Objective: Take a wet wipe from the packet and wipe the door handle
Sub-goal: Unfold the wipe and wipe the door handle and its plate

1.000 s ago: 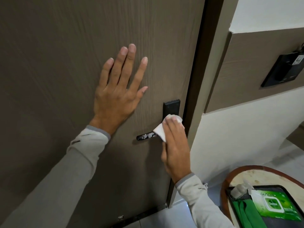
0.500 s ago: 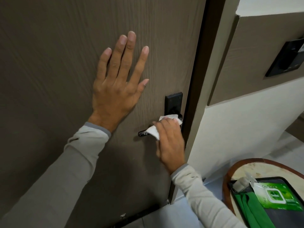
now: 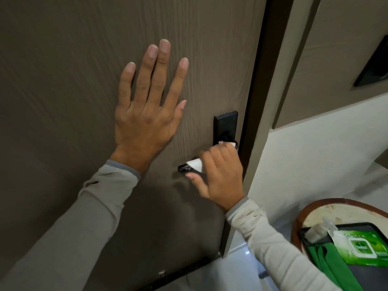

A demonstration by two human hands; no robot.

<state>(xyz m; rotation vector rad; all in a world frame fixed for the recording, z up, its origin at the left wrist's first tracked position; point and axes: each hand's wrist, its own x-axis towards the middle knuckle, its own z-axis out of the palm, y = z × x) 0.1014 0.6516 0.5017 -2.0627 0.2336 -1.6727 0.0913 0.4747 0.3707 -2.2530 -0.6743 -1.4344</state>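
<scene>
My right hand (image 3: 220, 173) is wrapped over the black lever door handle (image 3: 184, 168) with a white wet wipe (image 3: 197, 164) pressed between palm and lever. Only the lever's left tip and a corner of the wipe show. Above it sits the black backplate (image 3: 225, 126). My left hand (image 3: 147, 106) lies flat on the brown door (image 3: 63, 59), fingers spread, holding nothing. The green wet wipe packet (image 3: 365, 247) lies on a dark tray at the lower right, its flap peeled back.
The dark door frame (image 3: 262, 80) stands just right of the handle. A round table with a brown rim (image 3: 327, 202) carries the tray, a green cloth (image 3: 327, 261) and a small bottle (image 3: 315, 231). A black wall panel (image 3: 373, 66) hangs at the right.
My right hand has slid down from the backplate and closed over the lever with the wipe. My left hand stays flat on the door.
</scene>
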